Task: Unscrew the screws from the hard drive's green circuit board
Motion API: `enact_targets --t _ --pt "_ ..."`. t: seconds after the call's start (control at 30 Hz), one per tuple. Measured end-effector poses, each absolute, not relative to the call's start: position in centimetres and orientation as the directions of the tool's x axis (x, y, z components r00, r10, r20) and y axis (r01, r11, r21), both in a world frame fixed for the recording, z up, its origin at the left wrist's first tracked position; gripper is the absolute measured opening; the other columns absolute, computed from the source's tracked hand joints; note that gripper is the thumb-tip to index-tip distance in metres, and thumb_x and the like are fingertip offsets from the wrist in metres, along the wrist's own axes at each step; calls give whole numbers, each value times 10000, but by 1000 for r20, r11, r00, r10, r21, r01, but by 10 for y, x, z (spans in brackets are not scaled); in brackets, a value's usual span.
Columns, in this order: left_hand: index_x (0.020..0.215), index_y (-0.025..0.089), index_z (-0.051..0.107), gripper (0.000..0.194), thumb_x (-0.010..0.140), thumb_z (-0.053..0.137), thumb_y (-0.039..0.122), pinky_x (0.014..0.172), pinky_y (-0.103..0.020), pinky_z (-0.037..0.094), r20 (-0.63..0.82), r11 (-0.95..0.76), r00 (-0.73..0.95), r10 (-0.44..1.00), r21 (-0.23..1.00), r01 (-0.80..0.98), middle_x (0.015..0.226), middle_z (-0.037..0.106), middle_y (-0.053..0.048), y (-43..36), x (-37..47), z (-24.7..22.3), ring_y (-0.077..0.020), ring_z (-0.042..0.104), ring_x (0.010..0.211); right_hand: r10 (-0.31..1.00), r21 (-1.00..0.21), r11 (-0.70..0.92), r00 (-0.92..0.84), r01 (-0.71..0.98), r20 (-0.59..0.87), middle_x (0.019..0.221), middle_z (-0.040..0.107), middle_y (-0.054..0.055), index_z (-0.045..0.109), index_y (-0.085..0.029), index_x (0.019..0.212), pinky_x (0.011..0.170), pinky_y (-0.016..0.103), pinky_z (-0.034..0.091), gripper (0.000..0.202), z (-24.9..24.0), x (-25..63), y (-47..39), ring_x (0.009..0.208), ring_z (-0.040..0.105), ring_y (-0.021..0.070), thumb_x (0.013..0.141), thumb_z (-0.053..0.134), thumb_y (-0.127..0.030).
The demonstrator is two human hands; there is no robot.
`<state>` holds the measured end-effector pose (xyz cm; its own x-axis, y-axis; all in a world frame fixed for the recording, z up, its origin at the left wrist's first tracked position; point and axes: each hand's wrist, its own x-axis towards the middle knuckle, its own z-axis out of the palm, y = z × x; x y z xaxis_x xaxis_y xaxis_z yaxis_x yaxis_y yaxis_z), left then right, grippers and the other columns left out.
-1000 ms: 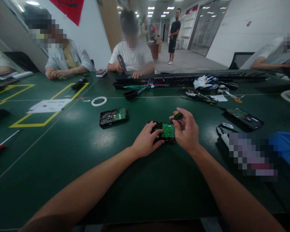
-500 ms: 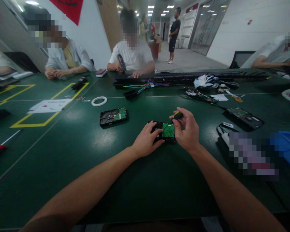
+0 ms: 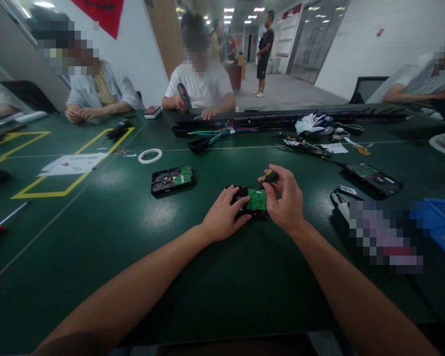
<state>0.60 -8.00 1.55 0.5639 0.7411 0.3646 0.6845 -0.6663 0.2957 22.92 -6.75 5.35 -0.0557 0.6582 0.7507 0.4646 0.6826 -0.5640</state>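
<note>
A hard drive (image 3: 257, 199) lies on the green table with its green circuit board facing up. My left hand (image 3: 224, 213) grips it from the left, thumb along the near edge and fingers over the dark part. In my right hand (image 3: 285, 198) is a small screwdriver (image 3: 270, 177) with a yellow and black handle, pinched between thumb and fingers. Its shaft points down toward the board's far edge; whether the tip sits in a screw I cannot tell. To the left lies a second hard drive (image 3: 172, 181), board up.
Another hard drive (image 3: 373, 180) lies at the right, near a blue bin (image 3: 439, 227). A white tape ring (image 3: 150, 156), a red-handled screwdriver (image 3: 0, 232) and a long black cable assembly (image 3: 267, 118) are on the table. Co-workers sit across; one holds a power screwdriver (image 3: 184, 96).
The whole view has shifted slightly, so everything appears a little further left. Both hands keep their hold on the hard drive and the screwdriver.
</note>
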Motion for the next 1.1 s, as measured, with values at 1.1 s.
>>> enact_targets --t 1.1 --pt "1516 259 555 536 1036 669 468 1285 -673 327 354 -667 570 741 293 685 1663 417 -165 -80 7 18 -413 319 1613 636 -533 695 -66 482 769 1376 627 81 522 -357 1484 889 448 712 500 56 230 -69 1032 754 220 1014 606 -209"
